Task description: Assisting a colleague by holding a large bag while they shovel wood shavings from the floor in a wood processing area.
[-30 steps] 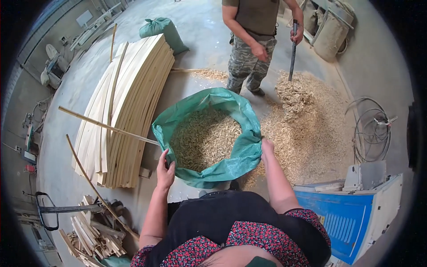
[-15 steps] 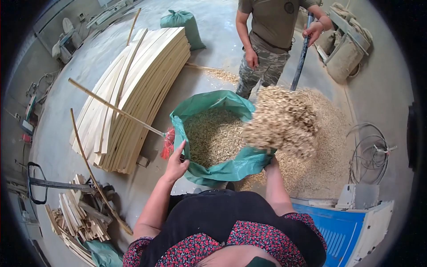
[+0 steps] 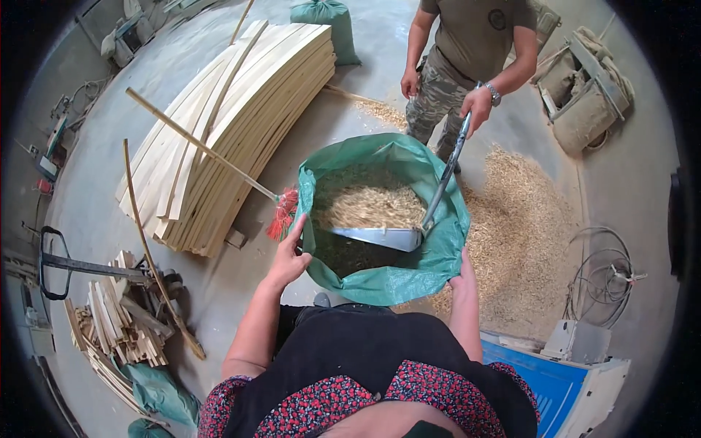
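A large green woven sack (image 3: 394,285) stands in front of me with its mouth spread wide. My left hand (image 3: 290,257) grips its left rim, the index finger pointing up along the outside. On the opposite side my right hand (image 3: 462,271) is closed on the near right rim, its fingers partly hidden by the fabric. Inside the mouth is a metal shovel (image 3: 387,239) heaped with pale wood shavings (image 3: 376,206). A co-worker's hand (image 3: 477,108) holds its dark handle (image 3: 447,174) from the far side.
To the right spreads a pile of shavings (image 3: 522,241), with a coiled cable (image 3: 610,277) beyond. Stacked boards (image 3: 241,131) and a red broom (image 3: 283,212) stand left. Wood scraps (image 3: 124,321) lie near left; a blue panel (image 3: 540,383) is near right.
The loaded shovel has swung left from above the pile into the sack's mouth. The co-worker's arm has come lower, and my right hand with the rim shows farther right.
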`<state>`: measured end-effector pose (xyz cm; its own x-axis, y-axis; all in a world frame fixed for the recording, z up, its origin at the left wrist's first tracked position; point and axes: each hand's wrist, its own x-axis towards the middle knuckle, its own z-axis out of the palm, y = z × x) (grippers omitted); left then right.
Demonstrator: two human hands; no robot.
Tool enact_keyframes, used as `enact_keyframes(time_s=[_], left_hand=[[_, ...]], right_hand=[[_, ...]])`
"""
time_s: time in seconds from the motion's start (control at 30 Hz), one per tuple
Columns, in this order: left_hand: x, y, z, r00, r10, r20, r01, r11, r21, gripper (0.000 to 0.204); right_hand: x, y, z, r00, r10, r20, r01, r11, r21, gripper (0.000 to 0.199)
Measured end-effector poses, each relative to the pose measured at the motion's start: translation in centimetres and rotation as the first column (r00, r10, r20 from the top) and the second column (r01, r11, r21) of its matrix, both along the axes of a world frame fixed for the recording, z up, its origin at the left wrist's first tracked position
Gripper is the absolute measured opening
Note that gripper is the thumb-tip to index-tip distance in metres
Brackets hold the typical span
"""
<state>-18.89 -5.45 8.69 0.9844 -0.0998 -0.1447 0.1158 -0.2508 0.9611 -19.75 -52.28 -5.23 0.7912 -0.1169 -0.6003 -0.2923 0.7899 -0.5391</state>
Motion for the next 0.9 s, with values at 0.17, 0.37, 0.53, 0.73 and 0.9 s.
enact_keyframes(time_s=[0.17, 0.37, 0.53, 0.73, 0.9], left_hand=[[0.0, 0.1, -0.9, 0.997, 0.074, 0.018, -0.070, 0.983, -0.168, 0.091], [-0.6, 1.5, -3.4, 0.997, 0.072, 0.033, -0.063, 0.975, -0.214, 0.075], [-0.5, 1.6, -3.0, 0.996, 0.068, 0.064, -0.061, 0.992, -0.110, 0.047], [-0.1, 1.0, -1.6, 0.992, 0.116, 0.046, -0.115, 0.993, -0.023, 0.048], [0.2, 1.1, -3.0, 0.991, 0.110, 0.070, -0.105, 0.992, -0.071, 0.052]], right_hand=[[-0.1, 0.6, 1.4, 0.994, 0.072, 0.087, -0.075, 0.996, 0.038, 0.057], [-1.8, 2.2, 2.4, 0.989, 0.067, 0.135, -0.051, 0.992, -0.116, 0.051], [-3.1, 3.4, 2.6, 0.997, -0.034, 0.074, 0.047, 0.982, -0.184, 0.047], [-4.2, 3.9, 1.3, 0.992, -0.088, 0.089, 0.104, 0.974, -0.203, 0.047], [-3.6, 4.3, 0.5, 0.993, -0.121, 0.019, 0.122, 0.981, -0.153, 0.045]])
